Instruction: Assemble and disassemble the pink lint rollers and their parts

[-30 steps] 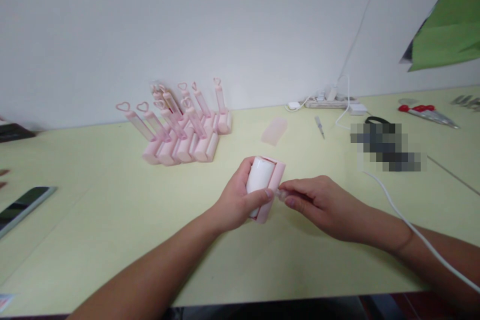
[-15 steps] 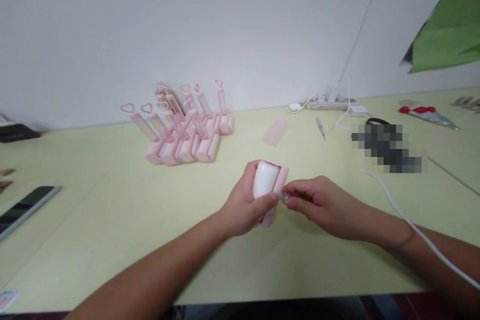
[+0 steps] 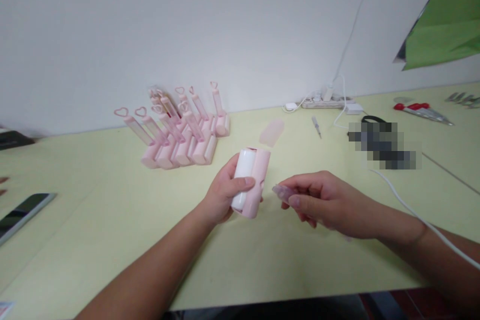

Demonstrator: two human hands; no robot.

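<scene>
My left hand (image 3: pixel 228 187) is wrapped round a pink-and-white case (image 3: pixel 256 185), its thumb across the front. The case has a white rounded side, a pink side, and a small notch in its right edge. A short way to the right, my right hand (image 3: pixel 326 202) pinches a clear pink tube (image 3: pixel 284 193). One end of the tube points at the notch, apart from it; most of its length is hidden by the fingers. Farther back on the left stand several pink cases (image 3: pixel 204 150), each with a heart-topped clear tube rising from it.
Behind my hands lie a translucent pink sheet (image 3: pixel 272 132) and a small screwdriver (image 3: pixel 317 127). A power strip (image 3: pixel 326 103) with white cables sits by the wall. Red-handled pliers (image 3: pixel 423 110) are at the right, a phone (image 3: pixel 26 215) at the left. A white cable (image 3: pixel 423 220) crosses my right forearm.
The tube in my right hand has come away from the case, leaving a gap. My left hand has moved left and turned the case so more of its pink side shows.
</scene>
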